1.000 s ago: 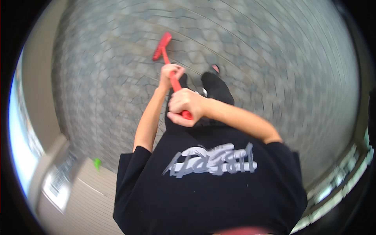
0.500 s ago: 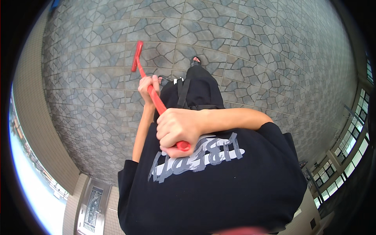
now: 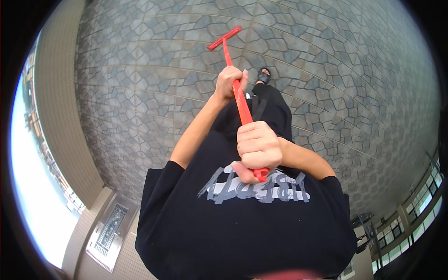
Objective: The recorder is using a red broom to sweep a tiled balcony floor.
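A long red pole runs away from my body to a narrow crosswise red head, like a broom or squeegee. Whether bristles or a blade sit under the head cannot be seen. My left hand is closed around the pole about halfway along, its thumb lying along the side. Closer to my chest, my right hand wraps the upper part in a fist. The round end of the pole pokes out below that fist. The head is at or close to the stone-patterned floor; actual contact is unclear.
A low tiled wall curves along the left side, with buildings and bright sky beyond. A metal door stands at the lower left. Building windows show at the lower right. My sandalled foot is just right of the pole.
The pole and its head have swung to the right and farther from me. Both hands moved right with it, still gripping. The pole now points more straight ahead, and the head has turned.
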A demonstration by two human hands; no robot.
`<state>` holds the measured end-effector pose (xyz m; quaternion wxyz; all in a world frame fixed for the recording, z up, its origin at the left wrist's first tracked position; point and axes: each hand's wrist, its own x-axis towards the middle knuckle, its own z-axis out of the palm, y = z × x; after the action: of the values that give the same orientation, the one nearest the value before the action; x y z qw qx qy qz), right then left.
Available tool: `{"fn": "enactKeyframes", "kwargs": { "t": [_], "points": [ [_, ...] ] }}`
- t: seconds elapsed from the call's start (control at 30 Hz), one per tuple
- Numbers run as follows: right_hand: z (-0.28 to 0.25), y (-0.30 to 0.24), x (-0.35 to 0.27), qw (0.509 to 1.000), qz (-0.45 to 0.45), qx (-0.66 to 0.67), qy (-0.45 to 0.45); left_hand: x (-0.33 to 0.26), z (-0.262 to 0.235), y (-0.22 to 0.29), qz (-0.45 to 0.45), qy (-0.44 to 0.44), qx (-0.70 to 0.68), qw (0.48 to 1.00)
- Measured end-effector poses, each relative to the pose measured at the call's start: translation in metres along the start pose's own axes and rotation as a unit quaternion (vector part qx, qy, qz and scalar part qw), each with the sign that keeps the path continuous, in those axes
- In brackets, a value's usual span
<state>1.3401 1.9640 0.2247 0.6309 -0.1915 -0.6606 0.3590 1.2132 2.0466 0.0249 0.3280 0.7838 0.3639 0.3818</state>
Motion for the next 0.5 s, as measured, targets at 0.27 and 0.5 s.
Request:
{"fn": "enactKeyframes", "kwargs": {
  "t": [0.27, 0.5],
  "points": [
    [0.028, 0.091, -0.017, 0.993, 0.059, 0.078, -0.068, -0.044, -0.067, -0.081, -0.06, 0.082, 0.143, 0.985],
    [0.05, 0.142, -0.045, 0.971, 0.162, 0.083, -0.154, -0.1, -0.054, -0.139, -0.138, -0.013, 0.049, 0.989]
  ]
}}
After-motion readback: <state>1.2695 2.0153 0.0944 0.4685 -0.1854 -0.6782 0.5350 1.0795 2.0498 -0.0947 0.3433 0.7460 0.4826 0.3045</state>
